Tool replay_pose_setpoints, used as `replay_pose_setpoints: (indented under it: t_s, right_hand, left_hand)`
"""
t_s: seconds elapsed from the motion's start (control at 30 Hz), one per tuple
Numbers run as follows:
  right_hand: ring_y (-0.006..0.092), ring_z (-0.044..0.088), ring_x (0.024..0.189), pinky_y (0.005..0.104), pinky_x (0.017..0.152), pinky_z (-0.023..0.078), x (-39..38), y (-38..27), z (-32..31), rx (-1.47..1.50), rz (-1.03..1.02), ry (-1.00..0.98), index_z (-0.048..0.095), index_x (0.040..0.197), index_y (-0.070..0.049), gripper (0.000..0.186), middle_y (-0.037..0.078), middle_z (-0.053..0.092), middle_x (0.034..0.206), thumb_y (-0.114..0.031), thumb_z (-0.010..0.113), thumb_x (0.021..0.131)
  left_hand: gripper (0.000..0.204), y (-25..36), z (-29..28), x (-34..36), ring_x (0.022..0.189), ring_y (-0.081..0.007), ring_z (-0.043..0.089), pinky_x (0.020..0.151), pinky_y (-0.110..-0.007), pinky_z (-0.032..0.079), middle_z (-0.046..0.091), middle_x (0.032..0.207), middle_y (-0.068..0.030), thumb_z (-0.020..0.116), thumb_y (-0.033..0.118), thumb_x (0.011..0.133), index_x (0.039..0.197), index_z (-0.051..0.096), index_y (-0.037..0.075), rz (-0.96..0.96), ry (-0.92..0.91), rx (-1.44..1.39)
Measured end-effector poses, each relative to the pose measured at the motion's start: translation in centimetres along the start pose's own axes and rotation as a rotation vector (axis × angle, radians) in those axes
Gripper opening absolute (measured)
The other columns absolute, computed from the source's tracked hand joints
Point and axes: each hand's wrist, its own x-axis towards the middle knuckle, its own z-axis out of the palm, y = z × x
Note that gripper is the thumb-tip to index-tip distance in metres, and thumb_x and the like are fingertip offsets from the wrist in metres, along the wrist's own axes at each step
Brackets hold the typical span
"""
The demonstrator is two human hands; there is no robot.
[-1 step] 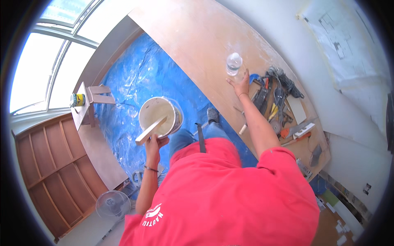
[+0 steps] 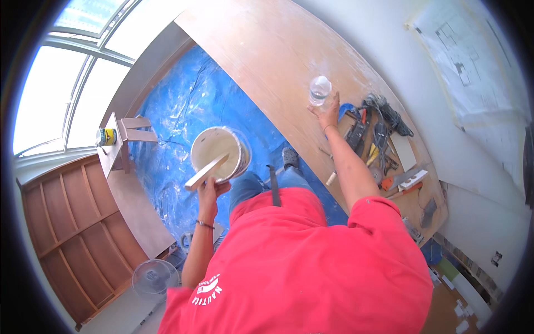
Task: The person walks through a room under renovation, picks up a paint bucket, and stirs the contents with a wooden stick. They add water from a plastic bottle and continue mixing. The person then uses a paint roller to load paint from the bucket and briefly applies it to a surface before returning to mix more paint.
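Note:
In my left hand (image 2: pixel 208 192) is a white bucket (image 2: pixel 240 162) of pale liquid, with a flat wooden stick (image 2: pixel 203 173) across its rim; my fingers grip stick and bucket together over the blue plastic sheet (image 2: pixel 172 94). My right hand (image 2: pixel 327 114) has its fingers spread at the base of a clear container (image 2: pixel 320 90) with some clear liquid, on the pale wooden board (image 2: pixel 267 67). Whether it touches the container I cannot tell. Just beyond that hand lies a jumble of tools and dark cable (image 2: pixel 379 114).
A small wooden stool (image 2: pixel 139 133) and a tin with yellow label (image 2: pixel 106 137) are at the left, below windows. A clear round fan-like object (image 2: pixel 154 277) is lower left, beside a brown panelled frame (image 2: pixel 78 239). Taped paper sheets (image 2: pixel 461 55) hang at right.
The bucket has risen slightly in my left hand. My right hand and the clear container appear shifted very slightly down and right.

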Motion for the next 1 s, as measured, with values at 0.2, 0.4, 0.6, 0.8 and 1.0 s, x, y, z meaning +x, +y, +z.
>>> replay_pose_setpoints:
  t_s: [0.2, 0.4, 0.6, 0.8, 1.0]
  right_hand:
    - [0.033, 0.068, 0.12, 0.0454, 0.103, 0.054, 5.8, -1.2, 5.1, 0.13, 0.134, -0.011, 0.053, 0.14, -0.01, 0.09, 0.015, 0.07, 0.13, -0.031, 0.101, 0.067]
    - [0.028, 0.071, 0.11, 0.0408, 0.099, 0.055, 2.8, -5.9, 2.4, 0.184, 0.106, 0.19, 0.058, 0.128, -0.006, 0.075, 0.013, 0.073, 0.118, -0.031, 0.099, 0.071]
    - [0.0252, 0.071, 0.107, 0.0396, 0.098, 0.054, -0.4, -14.8, -1.2, 0.054, 0.111, 0.147, 0.058, 0.127, -0.006, 0.068, 0.01, 0.072, 0.114, -0.027, 0.096, 0.073]
    - [0.0279, 0.072, 0.108, 0.0407, 0.098, 0.055, -0.2, -20.9, -0.1, 0.006, 0.309, -0.16, 0.057, 0.129, -0.006, 0.072, 0.012, 0.073, 0.116, -0.028, 0.095, 0.072]
    - [0.0365, 0.073, 0.113, 0.0451, 0.101, 0.056, 1.9, -24.2, 1.8, -0.224, 0.385, -0.421, 0.057, 0.135, -0.005, 0.08, 0.02, 0.074, 0.123, -0.038, 0.092, 0.072]
  left_hand:
    - [0.04, 8.7, 7.4, 17.3, 0.088, -0.029, 0.079, 0.079, -0.041, 0.067, 0.076, 0.103, -0.0211, 0.051, 0.02, 0.108, 0.136, 0.056, -0.009, 0.079, -0.313, 0.211]
    - [0.037, 12.5, 16.5, 31.8, 0.087, -0.0274, 0.079, 0.079, -0.038, 0.067, 0.076, 0.101, -0.021, 0.052, 0.021, 0.108, 0.127, 0.061, -0.009, 0.042, -0.668, 0.321]
    - [0.043, 15.6, 22.6, 38.4, 0.082, -0.0269, 0.076, 0.076, -0.04, 0.065, 0.076, 0.101, -0.0209, 0.056, 0.022, 0.106, 0.136, 0.053, -0.009, -0.004, -0.858, 0.394]
    - [0.064, 18.7, 19.9, 38.2, 0.08, -0.0235, 0.074, 0.072, -0.038, 0.063, 0.076, 0.1, -0.0183, 0.068, 0.033, 0.104, 0.151, 0.042, -0.002, -0.045, -0.903, 0.529]
    - [0.036, 22.0, 16.2, 40.1, 0.078, -0.014, 0.072, 0.069, -0.032, 0.06, 0.076, 0.089, -0.0103, 0.067, 0.028, 0.106, 0.129, 0.067, 0.0, 0.254, -0.741, 0.727]
